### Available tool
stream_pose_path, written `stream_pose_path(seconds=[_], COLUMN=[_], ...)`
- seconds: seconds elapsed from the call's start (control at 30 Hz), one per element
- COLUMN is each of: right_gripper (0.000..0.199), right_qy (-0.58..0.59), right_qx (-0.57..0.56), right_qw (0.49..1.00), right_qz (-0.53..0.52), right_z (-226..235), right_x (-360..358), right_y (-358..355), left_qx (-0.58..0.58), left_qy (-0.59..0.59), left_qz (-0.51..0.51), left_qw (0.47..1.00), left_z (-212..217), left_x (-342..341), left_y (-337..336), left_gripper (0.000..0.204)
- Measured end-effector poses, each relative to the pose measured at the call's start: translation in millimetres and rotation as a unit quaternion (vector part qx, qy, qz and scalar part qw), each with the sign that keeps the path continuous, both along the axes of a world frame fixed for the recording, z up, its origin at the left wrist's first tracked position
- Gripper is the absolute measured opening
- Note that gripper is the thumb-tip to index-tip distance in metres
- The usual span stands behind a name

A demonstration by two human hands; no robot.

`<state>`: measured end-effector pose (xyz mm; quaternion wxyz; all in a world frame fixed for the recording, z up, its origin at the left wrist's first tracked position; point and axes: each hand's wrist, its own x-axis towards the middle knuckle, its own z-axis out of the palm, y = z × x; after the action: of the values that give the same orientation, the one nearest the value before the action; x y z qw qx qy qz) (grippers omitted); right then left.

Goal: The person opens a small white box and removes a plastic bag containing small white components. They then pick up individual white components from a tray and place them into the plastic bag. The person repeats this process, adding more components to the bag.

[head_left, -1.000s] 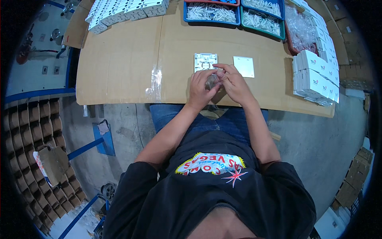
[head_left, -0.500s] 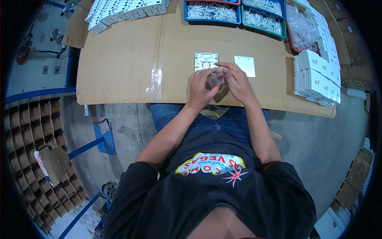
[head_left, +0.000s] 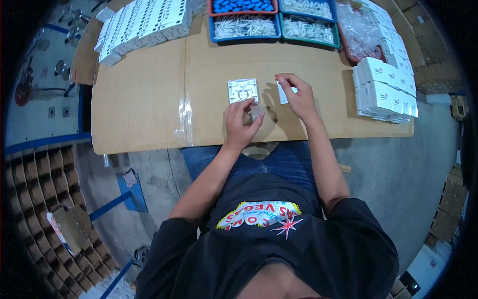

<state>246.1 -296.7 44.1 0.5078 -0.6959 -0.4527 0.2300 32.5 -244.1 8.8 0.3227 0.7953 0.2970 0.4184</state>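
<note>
My left hand [head_left: 240, 124] is closed on a small clear plastic bag [head_left: 258, 113], just above the near part of the cardboard-covered table. Something brownish shows through or beside the bag; I cannot make out whether it is inside. Beyond that hand lies a white square wall-plate base [head_left: 242, 89] with its fittings facing up. My right hand [head_left: 300, 99] is raised to the right, thumb and fingertips pinched together; whatever they may hold is too small to name. Under it a flat white cover plate [head_left: 284, 94] lies on the cardboard, partly hidden by the hand.
Along the far edge stand a blue tray [head_left: 245, 40] and a green tray [head_left: 311, 43] of small white parts, with a red tray [head_left: 243, 13] of blue parts behind. Clear bags [head_left: 359, 35] fill another tray. White boxes [head_left: 386, 92] are stacked right; white plates [head_left: 144, 25] stand far left.
My hands have come apart: the right moved away to the right, over the cover plate, while the left keeps the bag. The whole view has shifted a little.
</note>
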Motion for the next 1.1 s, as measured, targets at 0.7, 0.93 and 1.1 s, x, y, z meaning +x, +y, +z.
stream_pose_path(seconds=[0.7, 0.93, 1.1], right_gripper=[0.025, 0.025, 0.023], right_qy=[-0.341, -0.386, -0.366], right_qx=[-0.072, -0.167, -0.12], right_qw=[0.904, 0.872, 0.887], right_qz=[-0.247, -0.25, -0.255], right_z=[0, 5, 3], right_x=[236, 236, 237], right_y=[159, 187, 189], left_qx=[0.011, 0.011, 0.011], left_qy=[0.042, 0.05, 0.047], left_qz=[0.004, 0.003, 0.008], left_qw=[0.999, 0.999, 0.999], left_z=[-1, 1, 2], left_x=[2, 2, 0], left_y=[-1, 0, 0], left_gripper=[0.053, 0.053, 0.052])
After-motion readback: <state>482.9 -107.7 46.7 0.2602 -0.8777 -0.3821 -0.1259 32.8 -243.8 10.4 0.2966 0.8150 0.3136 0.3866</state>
